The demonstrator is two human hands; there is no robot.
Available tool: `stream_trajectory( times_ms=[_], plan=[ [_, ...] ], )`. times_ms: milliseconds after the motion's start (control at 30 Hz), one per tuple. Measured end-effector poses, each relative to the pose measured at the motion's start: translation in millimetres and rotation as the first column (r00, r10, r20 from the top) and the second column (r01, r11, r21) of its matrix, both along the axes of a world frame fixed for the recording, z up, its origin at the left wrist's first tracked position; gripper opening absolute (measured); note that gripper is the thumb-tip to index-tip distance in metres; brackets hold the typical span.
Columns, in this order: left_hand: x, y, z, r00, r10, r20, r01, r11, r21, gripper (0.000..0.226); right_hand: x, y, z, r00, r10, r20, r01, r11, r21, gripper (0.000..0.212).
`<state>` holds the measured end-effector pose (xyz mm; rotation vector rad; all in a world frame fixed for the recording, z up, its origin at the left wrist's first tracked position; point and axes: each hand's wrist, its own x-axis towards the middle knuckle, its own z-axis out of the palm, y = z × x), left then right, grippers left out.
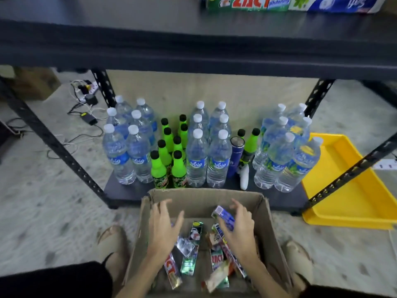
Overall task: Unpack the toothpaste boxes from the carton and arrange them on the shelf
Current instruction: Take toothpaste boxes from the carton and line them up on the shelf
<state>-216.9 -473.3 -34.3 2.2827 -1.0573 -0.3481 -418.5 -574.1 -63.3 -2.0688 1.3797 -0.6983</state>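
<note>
Head view: both hands down inside carton (267, 214). Right hand (240, 229) grips blue toothpaste box (224, 217), fingers curled round it. Left hand (164, 226) spread wide, holding nothing. Loose toothpaste boxes (191, 250) between and beneath the hands. Shelf (129, 46) above, beyond the fingertips.

Inside the carton (269, 224), my right hand (240, 229) grips a blue toothpaste box (224, 217); my left hand (164, 224) hovers open beside it.

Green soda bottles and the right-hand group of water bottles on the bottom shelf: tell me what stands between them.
In the head view, six water bottles, a dark blue flask, two more green bottles and a small white bottle.
</note>
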Motion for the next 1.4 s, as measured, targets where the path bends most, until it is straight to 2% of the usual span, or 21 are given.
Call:
stream_trajectory(
  times_ms=[67, 167, 267, 367, 467, 567, 700, 800, 900, 967, 1067, 1133, 1267, 1400],
  plan=[
    [11.1, 3.9, -29.1, 0.993, -0.100, -0.062, 0.108, 0.985, 0.132, 0.052, -6.9, -2.5, -22.4, 0.998, 0.025, -0.058, -0.023, 0.999, 0.047, 0.064],
    [26.1, -0.1, -63.4, 0.952, -0.286, -0.108, 0.305, 0.914, 0.269, 0.065, -17.0, -13.3, -48.6, 0.988, 0.022, -0.154, -0.001, 0.992, 0.129, 0.067],
    [38.1, -7.5, -93.4, 0.883, -0.450, -0.136, 0.467, 0.809, 0.357, 0.085, -25.7, -23.0, -72.3, 0.963, 0.045, -0.267, -0.001, 0.986, 0.164, 0.073],
    [52.1, -14.3, -120.7, 0.785, -0.601, -0.151, 0.602, 0.682, 0.416, 0.114, -33.1, -29.2, -91.2, 0.934, 0.083, -0.349, -0.041, 0.991, 0.125, 0.072],
    [63.4, -21.3, -137.7, 0.721, -0.659, -0.215, 0.666, 0.572, 0.478, 0.106, -35.4, -40.8, -100.6, 0.927, 0.068, -0.369, -0.041, 0.996, 0.080, 0.058],
    [69.6, -27.3, -146.5, 0.701, -0.663, -0.262, 0.672, 0.491, 0.555, 0.098, -36.0, -52.1, -108.2, 0.898, 0.083, -0.432, -0.044, 0.994, 0.101, 0.056],
    [69.7, -33.8, -156.1, 0.647, -0.731, -0.217, 0.674, 0.415, 0.610, 0.078, -40.9, -59.6, -113.3, 0.898, 0.086, -0.432, -0.022, 0.988, 0.151, 0.056],
    [69.5, -38.9, -156.3, 0.584, -0.790, -0.185, 0.683, 0.355, 0.638, 0.073, -43.1, -63.9, -113.3, 0.877, 0.122, -0.464, -0.040, 0.982, 0.183, 0.059],
    [72.1, -39.0, -156.6, 0.536, -0.834, -0.130, 0.721, 0.373, 0.584, 0.066, -46.1, -68.3, -112.1, 0.858, 0.167, -0.485, -0.072, 0.975, 0.208, 0.060],
    [71.7, -35.8, -155.8, 0.542, -0.835, -0.094, 0.738, 0.420, 0.528, 0.057, -47.7, -68.3, -108.2, 0.874, 0.162, -0.457, -0.082, 0.978, 0.189, 0.054],
    [64.4, -34.0, -147.8, 0.609, -0.792, -0.042, 0.739, 0.547, 0.393, 0.045, -49.0, -65.4, -100.7, 0.913, 0.135, -0.385, -0.076, 0.984, 0.164, 0.044],
    [55.9, -35.3, -136.8, 0.672, -0.740, -0.036, 0.711, 0.631, 0.310, 0.048, -49.9, -65.8, -94.2, 0.930, 0.128, -0.346, -0.088, 0.988, 0.128, 0.041],
    [42.2, -39.2, -112.8, 0.702, -0.712, -0.001, 0.695, 0.685, 0.220, 0.055, -46.2, -70.7, -72.7, 0.935, 0.183, -0.305, -0.193, 0.981, 0.000, 0.036],
    [40.9, -39.6, -79.6, 0.772, -0.628, 0.093, 0.619, 0.778, 0.110, 0.061, -34.0, -74.7, -32.8, 0.955, 0.189, -0.230, -0.221, 0.968, -0.119, 0.036]
  ],
)
